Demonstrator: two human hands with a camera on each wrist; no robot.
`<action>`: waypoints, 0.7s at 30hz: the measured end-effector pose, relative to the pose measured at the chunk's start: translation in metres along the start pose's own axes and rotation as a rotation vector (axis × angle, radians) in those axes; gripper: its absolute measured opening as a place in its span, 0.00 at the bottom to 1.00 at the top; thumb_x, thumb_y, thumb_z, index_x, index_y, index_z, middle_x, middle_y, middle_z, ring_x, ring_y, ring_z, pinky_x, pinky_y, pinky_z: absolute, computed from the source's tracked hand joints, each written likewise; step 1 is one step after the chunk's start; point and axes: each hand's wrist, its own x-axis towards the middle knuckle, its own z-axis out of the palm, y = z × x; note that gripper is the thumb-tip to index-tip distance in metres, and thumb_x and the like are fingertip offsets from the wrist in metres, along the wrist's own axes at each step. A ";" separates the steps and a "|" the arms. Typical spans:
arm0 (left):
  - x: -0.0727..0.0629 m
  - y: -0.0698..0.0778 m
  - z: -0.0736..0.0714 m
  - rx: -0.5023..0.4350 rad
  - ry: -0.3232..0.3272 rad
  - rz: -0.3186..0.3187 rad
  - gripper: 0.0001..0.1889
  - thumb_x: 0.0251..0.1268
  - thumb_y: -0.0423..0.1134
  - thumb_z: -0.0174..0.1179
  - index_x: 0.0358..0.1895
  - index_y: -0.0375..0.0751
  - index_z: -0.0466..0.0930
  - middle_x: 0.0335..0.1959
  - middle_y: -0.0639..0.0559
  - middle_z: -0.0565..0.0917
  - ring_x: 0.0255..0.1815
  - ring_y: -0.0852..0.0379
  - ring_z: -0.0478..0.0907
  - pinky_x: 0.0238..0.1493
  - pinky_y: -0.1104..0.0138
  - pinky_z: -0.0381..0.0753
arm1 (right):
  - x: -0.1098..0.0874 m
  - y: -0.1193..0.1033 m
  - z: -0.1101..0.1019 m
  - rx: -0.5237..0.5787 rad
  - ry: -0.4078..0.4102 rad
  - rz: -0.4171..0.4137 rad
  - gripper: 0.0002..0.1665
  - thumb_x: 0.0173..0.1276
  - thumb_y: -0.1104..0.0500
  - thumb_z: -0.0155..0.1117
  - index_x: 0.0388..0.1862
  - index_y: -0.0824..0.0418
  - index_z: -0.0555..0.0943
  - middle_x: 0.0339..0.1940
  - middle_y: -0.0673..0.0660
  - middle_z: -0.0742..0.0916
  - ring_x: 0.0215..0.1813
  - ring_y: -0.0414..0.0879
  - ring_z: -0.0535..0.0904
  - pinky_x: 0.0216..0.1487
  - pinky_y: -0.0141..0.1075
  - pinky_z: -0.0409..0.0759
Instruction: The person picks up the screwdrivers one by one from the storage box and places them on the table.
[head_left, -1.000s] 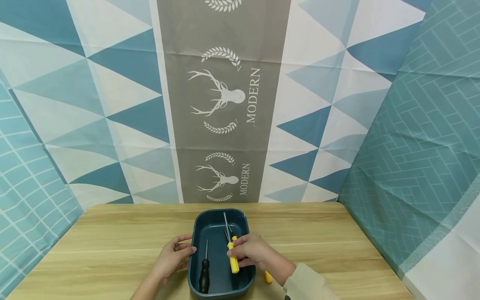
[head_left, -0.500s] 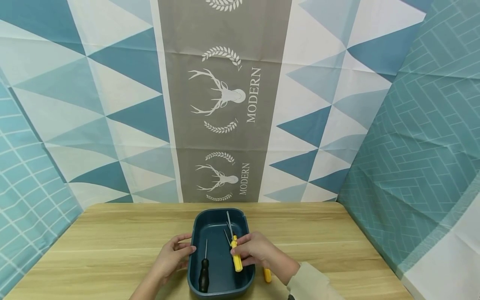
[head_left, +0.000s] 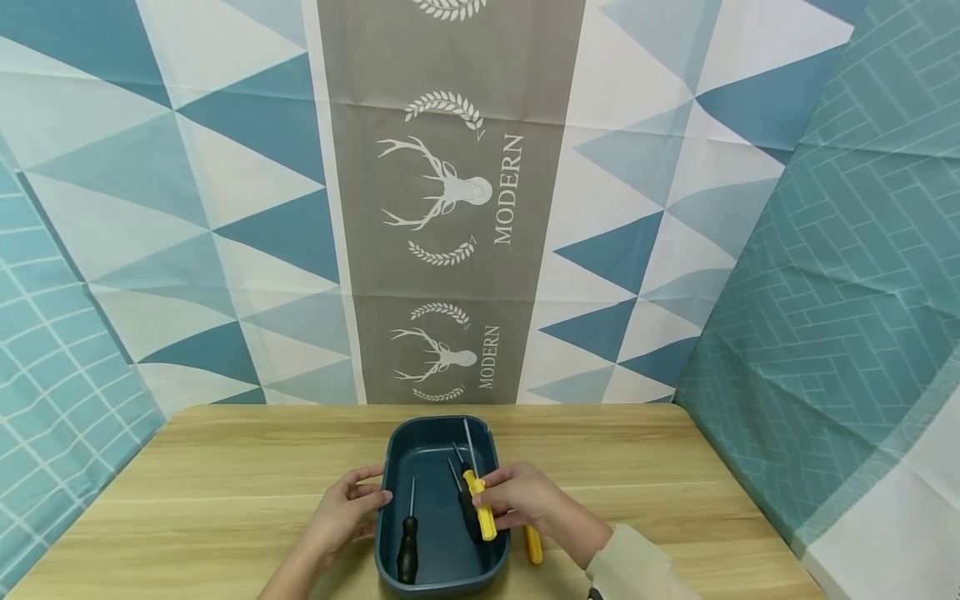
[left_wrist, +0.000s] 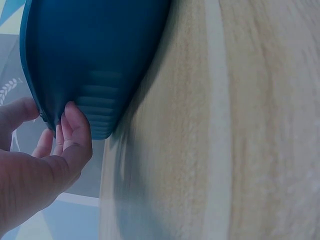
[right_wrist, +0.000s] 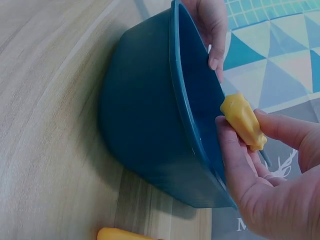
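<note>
My left hand (head_left: 347, 512) grips the left rim of a dark blue bin (head_left: 438, 586), thumb and fingers at its edge. In the left wrist view that hand (left_wrist: 50, 160) holds the bin's wall (left_wrist: 95, 60). My right hand (head_left: 525, 500) pinches a yellow-handled screwdriver (head_left: 486, 521) over the bin's right side, its shaft pointing away from me. Only the yellow handle (right_wrist: 242, 120) shows well in the right wrist view. Inside the bin lie a black-handled screwdriver (head_left: 408, 550) at left and another dark-handled one (head_left: 468, 512) at right. A further yellow piece (head_left: 469, 478) is partly hidden beside the held screwdriver.
On the wooden table (head_left: 247, 492), just right of the bin, lies a yellow-orange handle (head_left: 534, 546), partly hidden by my right arm. Patterned cloth (head_left: 442, 275) hangs behind the table, with teal cloth (head_left: 847, 317) along the right.
My right hand has shifted slightly right with the yellow screwdriver, uncovering more of the dark-handled one beneath. The left hand and bin stay in place.
</note>
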 end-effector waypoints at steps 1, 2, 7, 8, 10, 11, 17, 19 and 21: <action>0.000 0.000 0.000 0.002 0.001 -0.002 0.26 0.60 0.34 0.60 0.62 0.34 0.66 0.48 0.38 0.76 0.37 0.53 0.79 0.33 0.57 0.82 | -0.001 0.000 -0.001 0.001 -0.001 -0.003 0.22 0.56 0.65 0.68 0.49 0.71 0.75 0.37 0.59 0.84 0.33 0.44 0.81 0.39 0.42 0.84; 0.000 0.000 0.000 0.004 0.002 -0.002 0.26 0.60 0.34 0.60 0.62 0.34 0.66 0.47 0.38 0.76 0.37 0.53 0.79 0.33 0.57 0.82 | -0.001 0.000 -0.002 0.003 -0.002 -0.006 0.22 0.56 0.65 0.69 0.49 0.71 0.75 0.37 0.59 0.84 0.33 0.44 0.81 0.38 0.42 0.84; 0.000 0.000 0.001 0.005 0.002 0.001 0.26 0.60 0.34 0.60 0.62 0.34 0.66 0.47 0.38 0.76 0.37 0.53 0.79 0.33 0.58 0.82 | 0.000 0.003 -0.005 0.016 -0.005 -0.008 0.22 0.56 0.65 0.69 0.48 0.71 0.75 0.37 0.60 0.83 0.32 0.44 0.81 0.38 0.43 0.84; 0.000 0.000 0.001 0.005 0.001 0.002 0.26 0.60 0.34 0.60 0.62 0.34 0.66 0.47 0.38 0.77 0.37 0.53 0.79 0.33 0.58 0.82 | 0.000 0.003 -0.005 0.018 -0.005 -0.008 0.22 0.56 0.65 0.69 0.48 0.71 0.75 0.37 0.60 0.83 0.32 0.43 0.81 0.38 0.43 0.84; -0.001 0.001 0.001 0.006 0.001 0.001 0.26 0.60 0.34 0.60 0.62 0.34 0.66 0.47 0.38 0.77 0.37 0.53 0.79 0.33 0.58 0.82 | 0.000 0.004 -0.007 0.022 -0.005 -0.004 0.22 0.56 0.66 0.68 0.48 0.71 0.74 0.36 0.59 0.84 0.32 0.43 0.81 0.38 0.42 0.84; -0.001 0.001 0.000 0.006 0.001 0.000 0.26 0.60 0.34 0.60 0.62 0.34 0.66 0.47 0.38 0.76 0.37 0.53 0.79 0.33 0.58 0.82 | 0.000 0.004 -0.007 0.021 -0.004 -0.002 0.22 0.57 0.65 0.68 0.49 0.71 0.74 0.36 0.59 0.84 0.31 0.43 0.81 0.38 0.42 0.84; -0.002 0.002 0.000 0.006 0.006 -0.003 0.26 0.60 0.33 0.59 0.62 0.34 0.66 0.48 0.37 0.76 0.37 0.53 0.79 0.33 0.58 0.82 | -0.003 0.003 -0.013 0.006 0.005 -0.003 0.23 0.57 0.63 0.68 0.50 0.71 0.74 0.36 0.59 0.84 0.31 0.43 0.81 0.37 0.40 0.84; -0.002 0.002 0.000 0.007 0.006 -0.002 0.26 0.60 0.33 0.59 0.62 0.34 0.66 0.48 0.37 0.76 0.37 0.53 0.79 0.33 0.58 0.82 | -0.004 0.003 -0.015 0.007 0.008 -0.008 0.24 0.57 0.63 0.68 0.50 0.72 0.74 0.36 0.60 0.84 0.32 0.43 0.81 0.37 0.40 0.84; -0.001 0.002 0.000 0.007 0.003 -0.002 0.26 0.60 0.33 0.59 0.62 0.34 0.66 0.48 0.37 0.76 0.38 0.53 0.79 0.34 0.57 0.82 | -0.005 0.004 -0.017 0.010 0.011 -0.012 0.24 0.57 0.63 0.68 0.50 0.72 0.73 0.37 0.60 0.84 0.32 0.44 0.81 0.38 0.40 0.84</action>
